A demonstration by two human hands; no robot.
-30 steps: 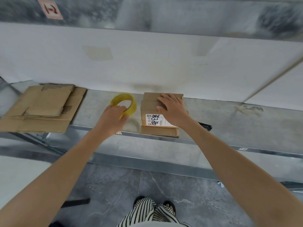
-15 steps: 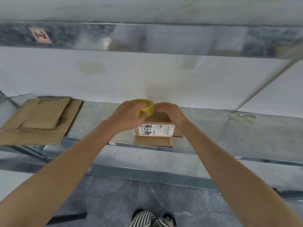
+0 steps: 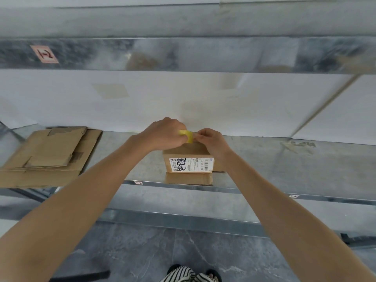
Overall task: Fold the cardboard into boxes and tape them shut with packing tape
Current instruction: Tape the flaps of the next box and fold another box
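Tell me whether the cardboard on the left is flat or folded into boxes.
Flat. The cardboard lies as stacked sheets on the shelf, with no sides raised.

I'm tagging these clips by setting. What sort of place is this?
Probably a warehouse or stockroom packing spot: galvanised metal shelving with a numbered bay label, flattened cardboard stacked on the shelf, and a box bearing a shipping label, with a yellow tape roll gripped by the left hand.
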